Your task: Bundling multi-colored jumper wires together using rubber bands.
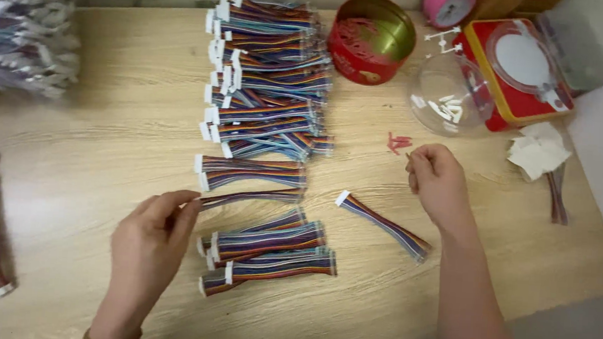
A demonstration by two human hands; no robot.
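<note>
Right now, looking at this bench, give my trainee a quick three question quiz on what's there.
1. True or false: the left hand pinches the end of a thin rainbow cable.
2. Which container is the right hand nearest to: A, the red round tin; B, the clear plastic bowl; C, the red box with clear lid?
3. What lies alone on the wooden table, just left of the right forearm?

Key: 1 true. 2 B. 3 a single ribbon cable with a white connector.
</note>
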